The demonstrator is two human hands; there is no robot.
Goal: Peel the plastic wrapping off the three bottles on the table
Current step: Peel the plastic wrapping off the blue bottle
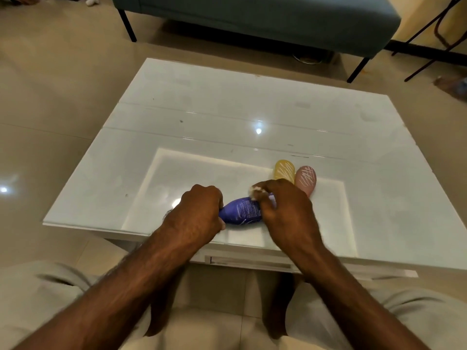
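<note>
A purple bottle (241,210) with white print lies on its side near the front edge of the white glass table (227,117). My left hand (199,213) is closed around its left end. My right hand (283,208) grips its right end, and a scrap of pale plastic wrapping (256,191) shows between the fingertips. Behind my right hand lie a yellow bottle (284,170) and a pink bottle (306,178), side by side and touching, each with white scribble lines. Their near ends are hidden by my right hand.
A teal bench (252,18) on black legs stands beyond the table's far edge. Thin black metal legs (429,46) rise at the upper right. My knees in pale shorts sit under the table's near edge, over a beige tiled floor (50,97).
</note>
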